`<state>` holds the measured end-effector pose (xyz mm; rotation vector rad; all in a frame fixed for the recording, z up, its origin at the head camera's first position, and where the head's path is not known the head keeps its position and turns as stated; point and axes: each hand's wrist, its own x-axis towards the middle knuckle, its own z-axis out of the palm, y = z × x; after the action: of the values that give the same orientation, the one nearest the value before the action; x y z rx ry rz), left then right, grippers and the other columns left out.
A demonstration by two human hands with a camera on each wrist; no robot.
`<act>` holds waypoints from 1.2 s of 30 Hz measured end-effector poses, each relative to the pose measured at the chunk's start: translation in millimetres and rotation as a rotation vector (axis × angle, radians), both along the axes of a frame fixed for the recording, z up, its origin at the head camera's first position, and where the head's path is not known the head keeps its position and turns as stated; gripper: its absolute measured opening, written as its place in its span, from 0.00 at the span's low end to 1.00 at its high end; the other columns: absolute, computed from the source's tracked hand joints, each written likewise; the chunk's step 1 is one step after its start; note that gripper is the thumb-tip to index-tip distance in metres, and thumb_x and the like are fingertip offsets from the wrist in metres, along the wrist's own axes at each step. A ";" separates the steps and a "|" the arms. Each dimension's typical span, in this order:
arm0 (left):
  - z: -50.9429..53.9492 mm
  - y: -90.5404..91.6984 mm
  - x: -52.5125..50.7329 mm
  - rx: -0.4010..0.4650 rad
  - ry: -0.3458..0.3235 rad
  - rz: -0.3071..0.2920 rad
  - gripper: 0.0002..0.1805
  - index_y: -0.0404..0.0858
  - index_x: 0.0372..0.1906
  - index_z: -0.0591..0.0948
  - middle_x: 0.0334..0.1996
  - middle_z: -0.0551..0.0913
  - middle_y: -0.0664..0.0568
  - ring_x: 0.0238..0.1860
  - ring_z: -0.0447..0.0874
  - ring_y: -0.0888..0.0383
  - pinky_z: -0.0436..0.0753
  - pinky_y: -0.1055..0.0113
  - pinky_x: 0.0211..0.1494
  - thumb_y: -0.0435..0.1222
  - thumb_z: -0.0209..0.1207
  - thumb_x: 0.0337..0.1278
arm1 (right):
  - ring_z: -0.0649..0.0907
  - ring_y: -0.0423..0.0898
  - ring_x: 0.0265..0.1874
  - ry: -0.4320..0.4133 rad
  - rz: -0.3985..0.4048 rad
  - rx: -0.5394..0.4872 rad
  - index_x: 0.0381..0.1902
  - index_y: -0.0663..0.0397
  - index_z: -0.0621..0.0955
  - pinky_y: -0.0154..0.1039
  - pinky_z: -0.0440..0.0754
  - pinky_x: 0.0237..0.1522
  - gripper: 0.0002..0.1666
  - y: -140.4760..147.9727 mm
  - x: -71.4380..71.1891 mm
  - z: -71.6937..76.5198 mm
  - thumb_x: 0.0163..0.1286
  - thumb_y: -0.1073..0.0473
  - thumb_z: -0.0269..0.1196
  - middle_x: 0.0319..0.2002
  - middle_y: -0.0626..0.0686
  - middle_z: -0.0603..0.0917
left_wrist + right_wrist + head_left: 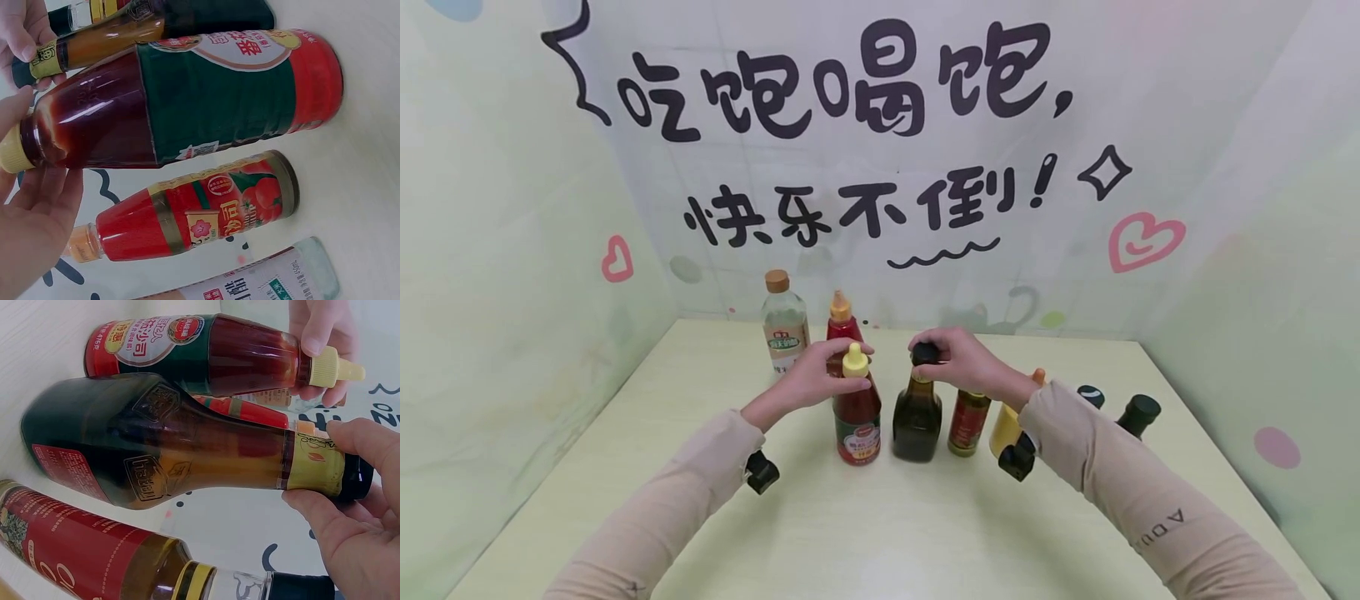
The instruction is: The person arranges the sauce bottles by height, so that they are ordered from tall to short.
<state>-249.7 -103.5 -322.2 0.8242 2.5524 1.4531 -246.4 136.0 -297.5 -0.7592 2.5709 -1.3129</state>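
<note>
Near the middle of the table, my left hand (808, 379) holds the neck of a ketchup bottle (858, 433) with a pale yellow nozzle cap. Thumb and fingers sit on either side of that neck in the left wrist view. Just to the right stands a dark brown sauce bottle (917, 427) with a black cap. Its neck, wrapped in a yellow band, is pinched by my right hand (356, 512). Both bottles are upright on the table and side by side. A red-labelled bottle (81, 550) stands right of the brown one, partly under my right hand in the head view.
A clear vinegar bottle (786, 333) and a red sauce bottle (200, 215) stand behind my left hand. To the right are a yellow bottle (1004, 429) and two dark-capped bottles, partly hidden by my right sleeve (1075, 433). A lettered backdrop (880, 292) closes the table's rear.
</note>
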 end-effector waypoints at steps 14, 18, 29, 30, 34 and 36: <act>-12.9 -5.7 -9.1 -0.018 -0.045 0.039 0.26 0.38 0.49 0.75 0.44 0.77 0.49 0.42 0.75 0.53 0.77 0.60 0.42 0.43 0.66 0.42 | 0.78 0.48 0.38 -0.001 -0.003 -0.010 0.46 0.60 0.75 0.39 0.78 0.37 0.17 0.5 0.7 0.9 0.56 0.65 0.62 0.47 0.60 0.74; -15.5 -6.7 -11.1 0.006 -0.077 0.046 0.27 0.39 0.50 0.75 0.44 0.76 0.49 0.43 0.75 0.52 0.77 0.60 0.43 0.44 0.66 0.40 | 0.78 0.48 0.38 -0.002 -0.002 -0.014 0.46 0.60 0.75 0.39 0.78 0.37 0.17 0.6 0.5 0.1 0.56 0.65 0.62 0.47 0.60 0.74; -18.4 -2.4 -5.1 0.124 -0.210 0.127 0.25 0.37 0.51 0.75 0.49 0.76 0.47 0.48 0.75 0.50 0.76 0.57 0.48 0.39 0.65 0.44 | 0.78 0.49 0.39 0.005 -0.007 0.001 0.46 0.60 0.75 0.39 0.78 0.38 0.17 -0.1 0.4 -1.0 0.57 0.65 0.62 0.47 0.59 0.74; -18.8 -2.0 -4.7 0.130 -0.207 0.131 0.26 0.37 0.52 0.75 0.49 0.76 0.47 0.49 0.75 0.50 0.75 0.57 0.48 0.39 0.65 0.43 | 0.78 0.49 0.39 0.003 -0.007 -0.001 0.46 0.60 0.75 0.40 0.78 0.38 0.17 -0.3 0.2 -1.0 0.57 0.65 0.62 0.47 0.59 0.74; -19.2 -0.9 -2.6 0.147 -0.218 0.153 0.26 0.39 0.52 0.75 0.49 0.76 0.47 0.50 0.74 0.50 0.75 0.57 0.48 0.40 0.66 0.43 | 0.78 0.49 0.39 0.009 -0.005 -0.006 0.46 0.60 0.75 0.40 0.78 0.38 0.17 0.2 -0.7 -1.9 0.57 0.64 0.61 0.47 0.60 0.74; -19.0 -0.4 -1.6 0.146 -0.216 0.161 0.26 0.39 0.52 0.75 0.49 0.76 0.47 0.49 0.74 0.49 0.75 0.56 0.48 0.40 0.66 0.43 | 0.78 0.49 0.39 0.012 -0.004 -0.006 0.46 0.60 0.75 0.40 0.78 0.39 0.17 0.5 -1.1 -2.4 0.57 0.64 0.61 0.47 0.60 0.74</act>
<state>-251.3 -103.9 -341.2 0.4548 2.4213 1.6890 -247.5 136.4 -299.8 -0.7648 2.5805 -1.3214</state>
